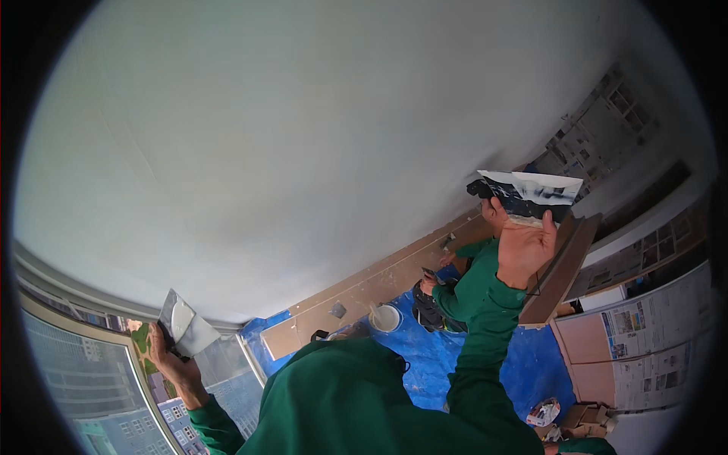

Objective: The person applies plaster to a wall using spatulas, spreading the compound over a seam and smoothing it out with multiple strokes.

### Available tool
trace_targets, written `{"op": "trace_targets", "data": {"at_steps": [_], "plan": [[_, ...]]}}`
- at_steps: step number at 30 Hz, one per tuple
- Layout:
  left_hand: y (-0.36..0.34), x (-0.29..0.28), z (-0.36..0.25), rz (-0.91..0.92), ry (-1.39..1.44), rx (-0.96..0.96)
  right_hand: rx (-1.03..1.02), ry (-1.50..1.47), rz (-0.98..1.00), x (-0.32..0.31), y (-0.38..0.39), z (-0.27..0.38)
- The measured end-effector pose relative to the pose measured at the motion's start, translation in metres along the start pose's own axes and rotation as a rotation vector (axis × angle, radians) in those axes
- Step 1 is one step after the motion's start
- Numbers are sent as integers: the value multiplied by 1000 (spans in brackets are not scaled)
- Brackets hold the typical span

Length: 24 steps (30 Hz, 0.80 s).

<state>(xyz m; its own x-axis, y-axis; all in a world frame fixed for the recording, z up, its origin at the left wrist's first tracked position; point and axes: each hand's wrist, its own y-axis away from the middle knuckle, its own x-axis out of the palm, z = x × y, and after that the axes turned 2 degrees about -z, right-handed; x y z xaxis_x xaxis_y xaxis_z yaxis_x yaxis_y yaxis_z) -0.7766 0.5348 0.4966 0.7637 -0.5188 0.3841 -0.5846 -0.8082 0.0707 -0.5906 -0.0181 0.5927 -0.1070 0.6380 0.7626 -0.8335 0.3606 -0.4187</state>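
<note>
My left hand (174,361) is closed on the dark handle of a plastering trowel (196,334). White plaster lies on its flat metal blade, held beside the window at lower left. Raised at the right, my right hand (526,246) grips a second, broad trowel (535,189) from below. This blade is smeared with white plaster and has a dark handle part at its left end. Both trowels are apart from the pale wall (303,152) in front of me, as far as I can see. Green sleeves cover my arms.
A co-worker in a green sleeve (462,299) is low down near the wall's base. Close by stands a white bucket (397,319) on blue sheeting (425,371). Brown board (299,334) runs along the wall's foot. Newspaper sheets (644,322) hang at right. A window (83,364) is at left.
</note>
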Motion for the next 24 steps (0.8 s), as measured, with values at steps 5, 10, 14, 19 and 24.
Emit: {"op": "trace_targets", "data": {"at_steps": [5, 10, 14, 19, 24], "plan": [[14, 27, -19, 59, 82, 17, 412, 53, 47, 26, 75, -76], [12, 16, -16, -108, 39, -6, 1135, -123, -170, 55, 176, -234], [18, 5, -9, -181, 34, -1, 1324, -68, -129, 63, 216, -325], [22, -27, 5, -263, 45, -13, 1299, 47, -169, 76, 249, -404], [24, -53, 21, -347, 9, -34, 1149, 125, -201, 94, 257, -439]]}}
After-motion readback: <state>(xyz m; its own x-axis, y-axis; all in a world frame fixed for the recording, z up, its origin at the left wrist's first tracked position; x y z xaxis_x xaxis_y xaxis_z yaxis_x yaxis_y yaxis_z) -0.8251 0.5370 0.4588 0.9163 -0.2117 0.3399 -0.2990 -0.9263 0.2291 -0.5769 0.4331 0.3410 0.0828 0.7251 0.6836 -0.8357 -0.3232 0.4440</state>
